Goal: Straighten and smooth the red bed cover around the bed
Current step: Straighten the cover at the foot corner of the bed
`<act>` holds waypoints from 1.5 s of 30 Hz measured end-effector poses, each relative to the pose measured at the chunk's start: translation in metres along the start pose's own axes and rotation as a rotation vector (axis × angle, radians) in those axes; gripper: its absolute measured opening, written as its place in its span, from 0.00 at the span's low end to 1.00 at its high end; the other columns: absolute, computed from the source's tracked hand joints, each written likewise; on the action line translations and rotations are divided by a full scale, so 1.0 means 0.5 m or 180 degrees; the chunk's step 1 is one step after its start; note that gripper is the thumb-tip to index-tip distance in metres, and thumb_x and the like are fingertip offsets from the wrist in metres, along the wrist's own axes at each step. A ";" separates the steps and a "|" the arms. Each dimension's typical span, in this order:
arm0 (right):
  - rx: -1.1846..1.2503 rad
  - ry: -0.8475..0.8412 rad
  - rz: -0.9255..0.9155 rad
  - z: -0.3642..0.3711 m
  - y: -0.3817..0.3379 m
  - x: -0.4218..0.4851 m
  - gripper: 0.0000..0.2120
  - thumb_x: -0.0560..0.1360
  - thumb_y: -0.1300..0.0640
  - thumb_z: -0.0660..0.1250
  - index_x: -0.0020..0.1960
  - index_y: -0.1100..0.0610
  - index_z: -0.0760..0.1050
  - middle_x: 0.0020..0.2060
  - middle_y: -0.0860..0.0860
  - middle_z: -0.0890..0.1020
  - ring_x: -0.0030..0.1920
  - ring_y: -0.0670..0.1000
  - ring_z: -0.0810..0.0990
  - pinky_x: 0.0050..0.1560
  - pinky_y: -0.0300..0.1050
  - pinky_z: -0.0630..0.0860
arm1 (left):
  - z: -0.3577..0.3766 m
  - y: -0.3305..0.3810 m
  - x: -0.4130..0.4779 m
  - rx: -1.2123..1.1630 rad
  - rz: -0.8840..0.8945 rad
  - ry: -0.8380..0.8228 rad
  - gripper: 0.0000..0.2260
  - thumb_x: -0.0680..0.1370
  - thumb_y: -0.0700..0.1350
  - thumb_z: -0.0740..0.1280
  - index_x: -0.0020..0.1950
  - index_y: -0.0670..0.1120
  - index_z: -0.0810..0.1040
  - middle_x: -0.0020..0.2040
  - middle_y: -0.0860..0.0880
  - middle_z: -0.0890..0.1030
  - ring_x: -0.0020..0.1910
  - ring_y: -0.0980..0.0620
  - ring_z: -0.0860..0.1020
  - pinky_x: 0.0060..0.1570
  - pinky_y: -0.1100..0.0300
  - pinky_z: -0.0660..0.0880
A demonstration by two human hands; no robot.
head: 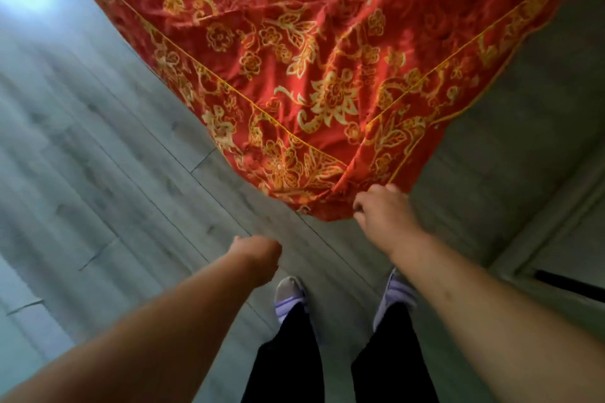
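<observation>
Floor (108, 154): pale grey wood-grain planks with thin dark seams, running diagonally across the left and centre, blurred toward the far left where light washes it out. Left hand (257, 255): bare forearm reaching forward from the lower left, the hand curled into a loose fist above the planks, holding nothing, near the hanging fabric but apart from it. Red bed cover (294, 52): glossy, satin-like cloth printed with gold and cream flowers and scrolling leaves, edged by a narrow yellow piping line set in from the hem; it fills the upper centre, draped over a bed corner, creased in soft folds, and tapers down to a pointed hanging corner in the middle of the view. Shoes (289, 296): two light slip-ons with lilac stripes, below black trouser legs (288, 360), standing on the planks just short of the cover's point. Right hand (384, 209): bare forearm extended from the lower right, knuckles up, fingers bent and pinching the hem at the right side of the hanging corner. Wall panel (540, 239): grey-green flat surface at the right, with a moulded frame and a dark slot low down.
</observation>
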State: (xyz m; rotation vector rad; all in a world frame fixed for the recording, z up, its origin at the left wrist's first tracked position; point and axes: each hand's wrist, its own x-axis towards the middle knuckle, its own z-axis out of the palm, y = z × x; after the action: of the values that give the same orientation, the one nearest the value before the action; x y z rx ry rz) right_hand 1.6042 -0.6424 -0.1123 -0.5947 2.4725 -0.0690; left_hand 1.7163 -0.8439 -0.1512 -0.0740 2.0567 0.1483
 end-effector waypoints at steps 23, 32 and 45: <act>0.0444 0.1604 0.0055 0.053 0.020 0.021 0.14 0.67 0.53 0.74 0.50 0.55 0.77 0.49 0.54 0.78 0.48 0.58 0.76 0.46 0.54 0.76 | -0.212 -0.003 0.081 0.0083 0.0191 0.2373 0.11 0.77 0.44 0.63 0.59 0.50 0.74 0.55 0.46 0.75 0.68 0.39 0.62 0.71 0.33 0.45; 0.0188 0.1512 -0.0084 0.024 0.079 0.075 0.08 0.66 0.53 0.75 0.39 0.54 0.78 0.42 0.52 0.78 0.47 0.58 0.73 0.43 0.55 0.76 | -0.186 -0.003 0.066 -0.0004 0.0191 0.2656 0.06 0.72 0.47 0.72 0.47 0.47 0.79 0.47 0.45 0.79 0.61 0.35 0.71 0.66 0.30 0.57; 0.0391 0.1515 -0.0457 0.048 0.029 0.041 0.17 0.61 0.55 0.79 0.48 0.53 0.78 0.44 0.55 0.77 0.43 0.56 0.75 0.42 0.49 0.76 | -0.179 0.017 0.073 0.0151 -0.0006 0.2510 0.09 0.75 0.47 0.68 0.54 0.48 0.78 0.49 0.47 0.79 0.65 0.40 0.67 0.71 0.35 0.51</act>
State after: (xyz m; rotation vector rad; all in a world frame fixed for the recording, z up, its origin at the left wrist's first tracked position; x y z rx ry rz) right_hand 1.5968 -0.6360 -0.1458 -0.7731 2.8462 -0.4644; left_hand 1.6200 -0.8472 -0.1412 -0.1180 2.8451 0.0717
